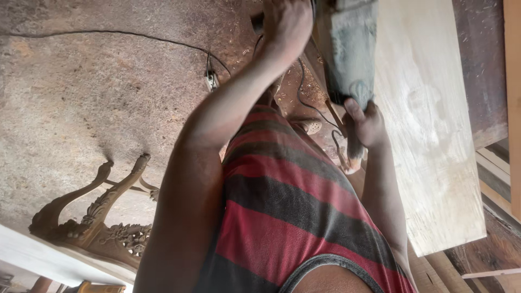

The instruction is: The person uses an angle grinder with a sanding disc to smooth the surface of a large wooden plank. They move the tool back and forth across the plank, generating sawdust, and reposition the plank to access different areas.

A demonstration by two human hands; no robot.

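Presently, in the head view, we see the scene inverted, with our torso in a red-and-grey striped sleeveless shirt [293, 217] filling the lower centre. Our two hands hold a grey-green power tool [347, 49] at about 1 o'clock in the frame. One hand [285, 24], at 12 o'clock, is closed around a dark side handle at the tool's upper end; its fingers are wrapped tight and its forearm runs down toward 7 o'clock. Because of the inverted view, we cannot tell with certainty which hand is the left and which the right. The other hand [366, 125], just right of centre, is closed on the tool's lower end, thumb laid against the housing. The tool body lies against the left edge of a pale wooden board [434, 135], which runs from 12 o'clock down to 4 o'clock. A black power cord [309, 103] loops between the two forearms, and a second thin cable [108, 33] crosses the dusty concrete floor [81, 97] at 10 o'clock, reaching a small plug connector [211, 80]. Sawdust is scattered on the floor near the tool. At 8 o'clock stands a carved wooden furniture frame [103, 217] with curved legs. Dark timber planks [483, 65] lie at 2 o'clock beside the board.
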